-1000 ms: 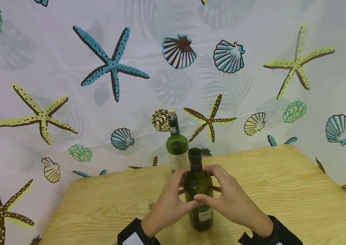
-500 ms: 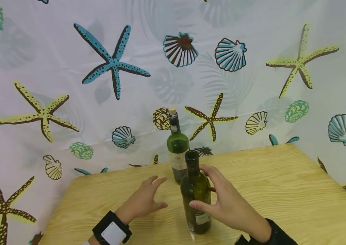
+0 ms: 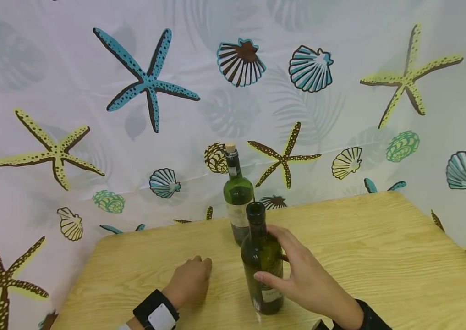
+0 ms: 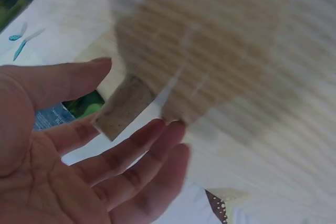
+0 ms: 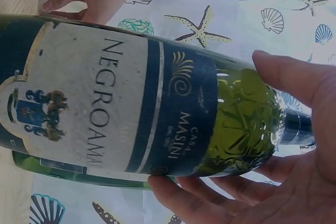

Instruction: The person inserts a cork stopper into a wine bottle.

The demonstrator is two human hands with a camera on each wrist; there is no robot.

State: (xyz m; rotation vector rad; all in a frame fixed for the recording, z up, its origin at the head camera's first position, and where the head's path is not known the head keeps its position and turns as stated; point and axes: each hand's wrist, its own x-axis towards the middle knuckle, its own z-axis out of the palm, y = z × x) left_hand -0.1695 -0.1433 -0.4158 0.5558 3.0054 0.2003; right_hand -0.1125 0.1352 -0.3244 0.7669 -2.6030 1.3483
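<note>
An uncorked dark green wine bottle (image 3: 262,261) stands upright on the table, its label visible in the right wrist view. My right hand (image 3: 304,272) holds it around the shoulder from the right, thumb in front and fingers behind. To the left, my left hand (image 3: 191,279) is low over the table. A loose cork (image 4: 126,107) shows in the left wrist view between the thumb and fingers, with the thumb tip close above it and the fingers spread around it. In the head view my left hand hides this cork.
Just behind the held bottle stands a second green wine bottle (image 3: 238,201) with a cork (image 3: 230,147) in its neck. The wooden table (image 3: 364,247) ends at a white curtain (image 3: 200,137) printed with starfish and shells.
My left hand has let go of the open bottle and moved left and down to the loose cork on the table. My right hand stays around the bottle, which has shifted slightly left in view.
</note>
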